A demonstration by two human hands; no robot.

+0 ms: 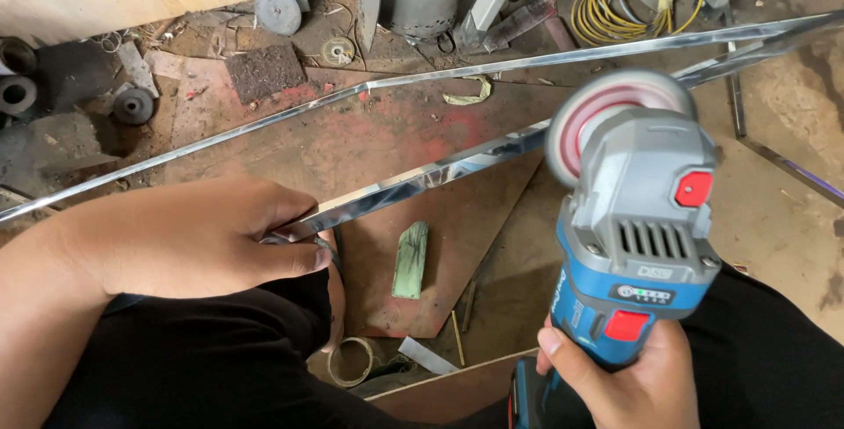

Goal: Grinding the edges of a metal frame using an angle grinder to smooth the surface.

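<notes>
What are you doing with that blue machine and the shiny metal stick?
A person is crouched over a cluttered workshop floor. Their right hand grips a blue and grey cordless angle grinder, held up with its round disc pointing away, just above the metal and not clearly touching it. Their left hand pins down the near end of a long shiny metal strip. A second strip lies further back, and a small green piece sits on the rusty board.
</notes>
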